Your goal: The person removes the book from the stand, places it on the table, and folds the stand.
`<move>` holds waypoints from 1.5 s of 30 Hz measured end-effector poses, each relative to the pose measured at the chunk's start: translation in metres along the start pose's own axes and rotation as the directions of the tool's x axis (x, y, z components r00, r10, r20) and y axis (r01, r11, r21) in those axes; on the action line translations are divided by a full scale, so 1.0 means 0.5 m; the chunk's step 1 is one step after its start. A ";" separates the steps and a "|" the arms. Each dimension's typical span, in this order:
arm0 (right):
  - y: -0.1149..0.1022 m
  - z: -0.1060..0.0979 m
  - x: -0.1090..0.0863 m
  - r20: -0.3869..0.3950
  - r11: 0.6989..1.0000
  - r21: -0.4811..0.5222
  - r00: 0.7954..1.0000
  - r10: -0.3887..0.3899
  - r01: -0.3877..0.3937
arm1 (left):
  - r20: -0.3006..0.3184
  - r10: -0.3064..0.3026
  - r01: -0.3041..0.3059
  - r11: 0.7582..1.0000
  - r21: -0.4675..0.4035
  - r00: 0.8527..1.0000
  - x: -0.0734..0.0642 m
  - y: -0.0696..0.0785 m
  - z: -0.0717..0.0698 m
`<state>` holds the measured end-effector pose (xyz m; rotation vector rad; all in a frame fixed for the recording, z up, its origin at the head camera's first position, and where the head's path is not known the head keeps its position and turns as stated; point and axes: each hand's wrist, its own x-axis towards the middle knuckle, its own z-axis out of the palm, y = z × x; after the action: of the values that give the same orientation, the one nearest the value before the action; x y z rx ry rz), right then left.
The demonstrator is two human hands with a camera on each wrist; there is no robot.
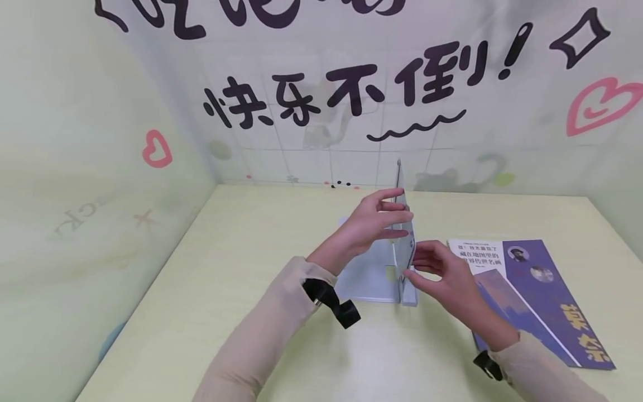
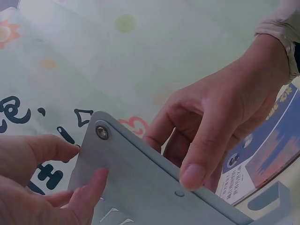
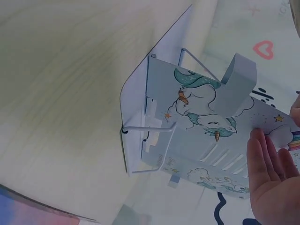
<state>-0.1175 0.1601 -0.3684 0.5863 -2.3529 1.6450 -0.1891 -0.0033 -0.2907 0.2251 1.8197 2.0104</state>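
Observation:
A pale blue metal book stand (image 1: 369,273) stands on the table, its upright panel seen nearly edge-on from the head. Unicorns, clouds and a rainbow are printed on one face of the panel (image 3: 201,126); the other face (image 2: 140,183) is plain, with a screw near its corner. My left hand (image 1: 374,220) holds the panel higher up, fingers on either side of its edge. Lower down, my right hand (image 1: 444,268) pinches the near edge, thumb (image 2: 193,176) on the plain side and fingers (image 3: 262,154) along the printed face. Wire arms (image 3: 150,129) stick out near the base.
A purple and white book (image 1: 534,301) lies flat on the table to the right of my right hand. Behind the table hangs a printed cloth backdrop (image 1: 301,162), with another wall of it (image 1: 90,223) at the left.

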 end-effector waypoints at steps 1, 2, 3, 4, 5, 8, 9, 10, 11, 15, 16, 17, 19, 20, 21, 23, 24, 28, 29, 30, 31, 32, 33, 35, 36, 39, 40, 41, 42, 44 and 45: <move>0.001 -0.001 -0.001 -0.005 1.000 0.005 1.000 -0.003 0.003 | 0.007 0.002 -0.002 1.000 0.011 1.000 0.002 0.000 0.002; 0.002 -0.003 -0.003 -0.009 1.000 0.009 1.000 -0.004 0.004 | 0.014 0.004 -0.004 1.000 0.017 1.000 0.003 0.000 0.004; 0.003 -0.004 -0.004 -0.012 1.000 0.015 1.000 -0.005 0.005 | 0.022 0.005 -0.005 1.000 0.030 1.000 0.005 0.001 0.005; 0.003 -0.005 -0.005 -0.015 1.000 0.017 1.000 -0.007 0.007 | 0.030 0.006 -0.008 0.999 0.044 1.000 0.006 0.001 0.006; 0.003 -0.007 -0.006 -0.015 1.000 0.019 1.000 -0.006 0.006 | 0.035 0.005 -0.007 0.998 0.060 0.999 0.007 0.001 0.006; 0.003 -0.009 -0.006 -0.011 1.000 0.027 1.000 -0.001 0.001 | 0.045 0.002 -0.007 0.994 0.112 0.999 0.007 0.002 0.001; 0.003 -0.009 -0.006 -0.010 1.000 0.029 1.000 0.002 -0.002 | 0.048 0.002 -0.008 0.992 0.127 0.999 0.007 0.002 -0.002; 0.003 -0.009 -0.006 -0.009 1.000 0.031 1.000 0.006 -0.006 | 0.051 0.003 -0.011 0.990 0.140 0.999 0.006 0.003 -0.005; 0.003 -0.010 -0.006 -0.009 0.999 0.034 1.000 0.009 -0.009 | 0.054 0.007 -0.015 0.988 0.152 0.999 0.004 0.003 -0.010; 0.003 -0.010 -0.008 -0.015 0.999 0.034 1.000 0.018 -0.018 | 0.059 0.050 -0.059 0.982 0.180 0.997 -0.008 0.004 -0.041; 0.003 -0.010 -0.008 -0.016 0.999 0.033 1.000 0.019 -0.018 | 0.051 0.064 -0.073 0.979 0.192 0.997 -0.012 0.004 -0.053; 0.003 -0.010 -0.008 -0.019 0.999 0.031 1.000 0.018 -0.017 | 0.039 0.078 -0.085 0.976 0.201 0.996 -0.016 0.003 -0.066; 0.002 -0.010 -0.009 -0.026 0.999 0.028 1.000 0.017 -0.016 | 0.007 0.103 -0.102 0.968 0.230 0.995 -0.023 -0.002 -0.094; 0.002 -0.010 -0.009 -0.028 0.999 0.028 0.999 0.016 -0.015 | -0.009 0.110 -0.104 0.963 0.247 0.994 -0.025 -0.006 -0.108; 0.002 -0.011 -0.010 -0.030 0.999 0.029 0.999 0.016 -0.015 | -0.029 0.108 -0.097 0.958 0.269 0.994 -0.028 -0.012 -0.121; 0.002 -0.011 -0.011 -0.031 0.999 0.032 0.999 0.015 -0.014 | -0.060 0.088 -0.065 0.947 0.316 0.994 -0.030 -0.030 -0.146; 0.002 -0.011 -0.011 -0.032 0.999 0.033 0.999 0.015 -0.014 | -0.070 0.072 -0.044 0.939 0.340 0.995 -0.029 -0.042 -0.157; 0.001 -0.012 -0.011 -0.029 0.999 0.030 0.999 0.017 -0.016 | -0.082 -0.002 0.039 0.892 0.450 0.997 -0.025 -0.102 -0.192; 0.001 -0.012 -0.011 -0.028 0.999 0.029 0.999 0.018 -0.018 | -0.081 -0.014 0.051 0.881 0.471 0.997 -0.024 -0.118 -0.198; 0.000 -0.012 -0.011 -0.027 0.999 0.028 0.999 0.021 -0.020 | -0.079 -0.022 0.058 0.869 0.492 0.997 -0.023 -0.133 -0.202; 0.001 -0.012 -0.011 -0.025 0.999 0.027 0.999 0.022 -0.022 | -0.076 -0.027 0.063 0.858 0.510 0.997 -0.021 -0.148 -0.205; 0.001 -0.012 -0.011 -0.022 0.999 0.028 0.999 0.024 -0.024 | -0.075 -0.031 0.065 0.849 0.524 0.997 -0.018 -0.162 -0.207; 0.001 -0.013 -0.011 -0.020 0.999 0.030 0.999 0.026 -0.026 | -0.073 -0.031 0.065 0.845 0.530 0.997 -0.016 -0.173 -0.208; 0.001 -0.013 -0.011 -0.015 0.999 0.034 0.999 0.028 -0.027 | -0.070 -0.025 0.059 0.842 0.537 0.997 -0.011 -0.194 -0.208; 0.002 -0.013 -0.011 -0.013 0.999 0.035 0.999 0.030 -0.029 | -0.066 -0.019 0.052 0.839 0.541 0.998 -0.009 -0.201 -0.207; 0.003 -0.014 -0.010 -0.009 0.999 0.036 0.999 0.036 -0.036 | -0.069 -0.004 0.041 0.836 0.546 0.998 -0.004 -0.212 -0.200; 0.003 -0.014 -0.010 -0.009 0.999 0.034 0.999 0.039 -0.038 | -0.069 0.004 0.035 0.832 0.553 0.998 -0.002 -0.215 -0.197; 0.003 -0.014 -0.009 -0.009 0.999 0.033 0.999 0.040 -0.040 | -0.070 0.010 0.031 0.828 0.560 0.998 -0.001 -0.215 -0.194; 0.004 -0.014 -0.009 -0.009 0.999 0.032 0.999 0.042 -0.041 | -0.070 0.016 0.026 0.824 0.566 0.997 0.001 -0.217 -0.192; 0.004 -0.014 -0.009 -0.010 0.999 0.031 0.999 0.040 -0.040 | -0.070 0.028 0.017 0.818 0.575 0.997 0.005 -0.222 -0.187; 0.004 -0.014 -0.009 -0.011 0.999 0.030 0.999 0.040 -0.040 | -0.068 0.035 0.011 0.816 0.578 0.997 0.007 -0.225 -0.185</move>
<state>-0.1148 0.1680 -0.3694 0.5375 -2.3505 1.6986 -0.2062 -0.0797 -0.4133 0.3382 2.4470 1.4229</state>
